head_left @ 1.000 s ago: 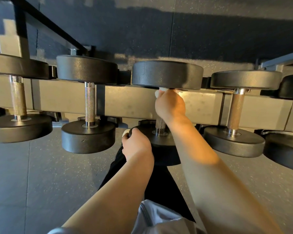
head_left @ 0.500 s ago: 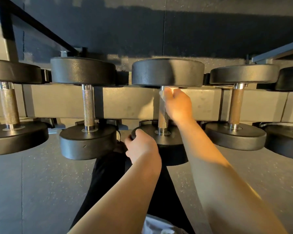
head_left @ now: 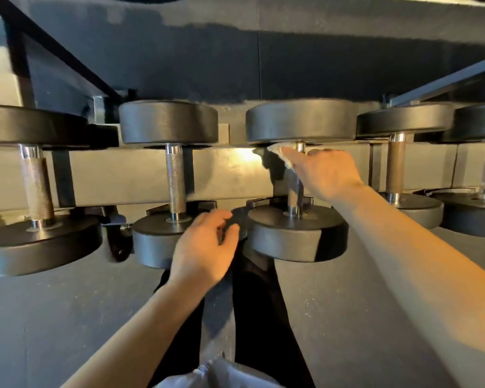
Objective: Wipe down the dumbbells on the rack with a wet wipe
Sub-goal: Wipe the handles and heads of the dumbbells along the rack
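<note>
Dumbbell rack [head_left: 140, 177] bearing a row of dumbbells.
The dumbbell [head_left: 298, 175] beneath the right hand [head_left: 324, 175] rests between neighbours [head_left: 174, 180] on both sides.

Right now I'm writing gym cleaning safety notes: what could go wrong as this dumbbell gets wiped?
1. The right hand holds the wet wipe under the far head of the dumbbell; fingers could get pinched if it shifts.
2. The left hand sits between two near heads, another possible pinch point.
</note>
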